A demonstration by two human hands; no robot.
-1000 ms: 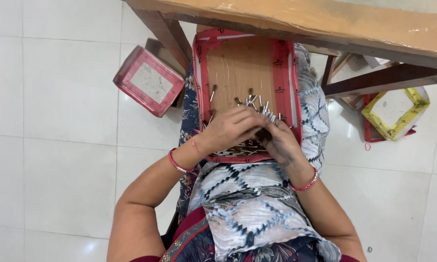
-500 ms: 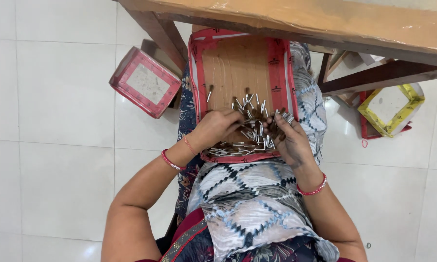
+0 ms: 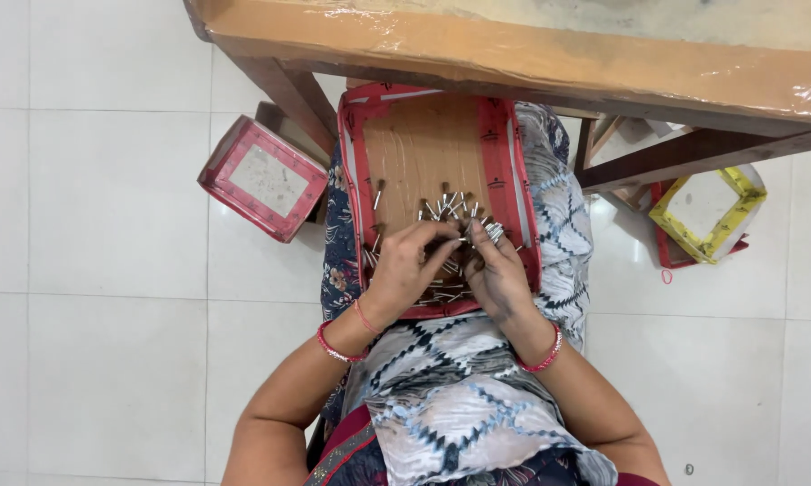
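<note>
Between the two hands, in the head view, a red-rimmed cardboard tray (image 3: pixel 500 144) is seen resting on the lap, and a heap of small metal pins (image 3: pixel 450 209) is spread over its brown floor. The left hand (image 3: pixel 404 270) is laid on the near part of the tray, its fingers (image 3: pixel 434 241) curled and pressed together around a thin pin whose tip points toward the other hand. The right hand (image 3: pixel 500 274) is set just beside it, and its fingers (image 3: pixel 479 236) are bunched around a small cluster of pins; exactly how many are pinched cannot be told. More pins are scattered beyond the fingertips and under the palms, and a single pin (image 3: pixel 378 194) is lying apart, beyond the left fingers near the tray's left wall. Red bangles (image 3: pixel 333 346) are worn on both wrists. Beyond the tray a wooden table (image 3: pixel 513 45) is seen from above. Well to the left of the left hand a red box (image 3: pixel 263 178) is standing on the white tiled floor (image 3: pixel 90 270), and well to the right of the right hand a yellow box (image 3: pixel 707 211) is placed.
</note>
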